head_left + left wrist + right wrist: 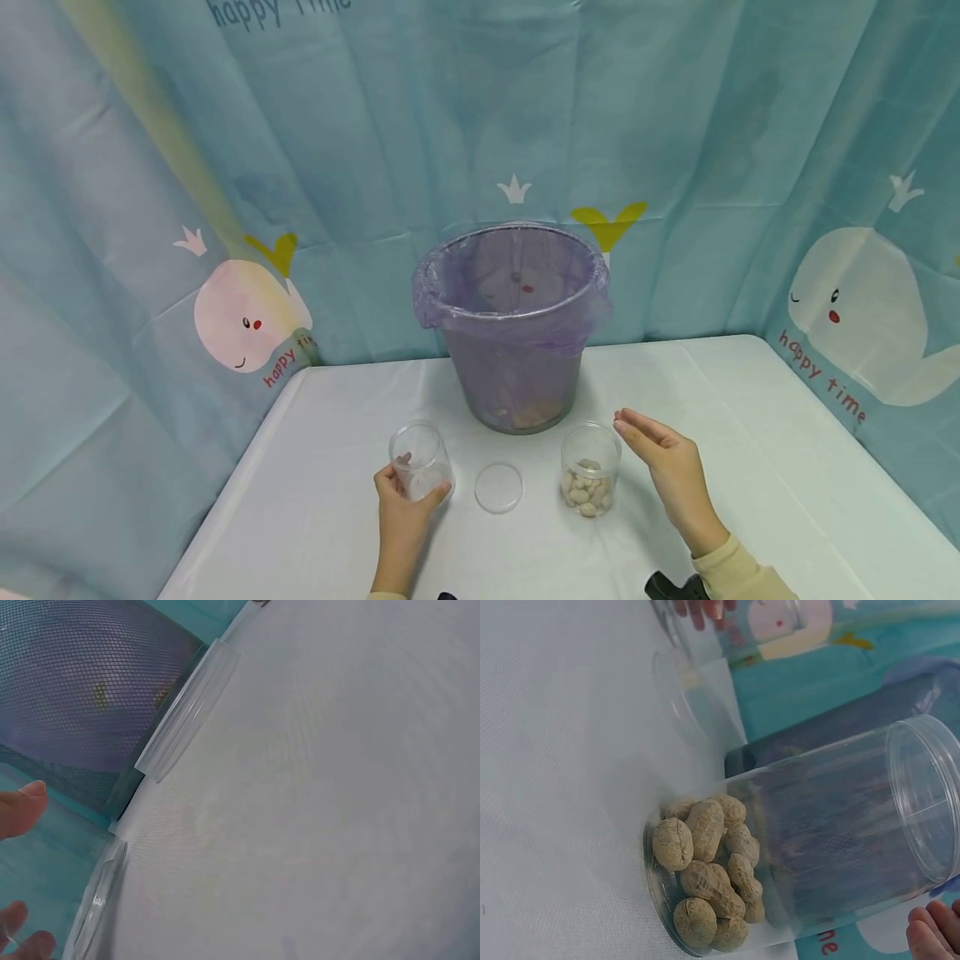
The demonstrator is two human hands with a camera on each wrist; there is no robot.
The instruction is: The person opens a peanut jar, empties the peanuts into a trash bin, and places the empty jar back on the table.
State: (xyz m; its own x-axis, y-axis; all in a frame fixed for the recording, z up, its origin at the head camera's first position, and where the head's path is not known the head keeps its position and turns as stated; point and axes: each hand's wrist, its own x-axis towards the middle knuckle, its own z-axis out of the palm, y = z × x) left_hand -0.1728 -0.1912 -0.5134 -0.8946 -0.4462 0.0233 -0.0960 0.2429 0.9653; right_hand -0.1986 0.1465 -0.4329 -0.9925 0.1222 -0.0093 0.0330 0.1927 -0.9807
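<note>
On the left, my left hand [408,510] grips a clear plastic jar [417,446], thumb at its right side and fingers at its left. No contents show in this jar. In the left wrist view, that hand's thumb [22,810] and fingertips appear at the left edge. A second clear jar [591,450] stands uncovered to the right, with peanuts [705,877] in its lower part. Beside this jar's rim is my right hand [671,475], its fingers extended and close together, holding nothing. Only its fingertips [934,930] show in the right wrist view.
A round clear lid [498,487] lies on the white table [322,500] between the jars. Behind them stands a mesh bin [517,367] with a purple bag over its rim. A printed blue curtain [450,108] hangs behind the table. A black object [671,586] is near my right sleeve.
</note>
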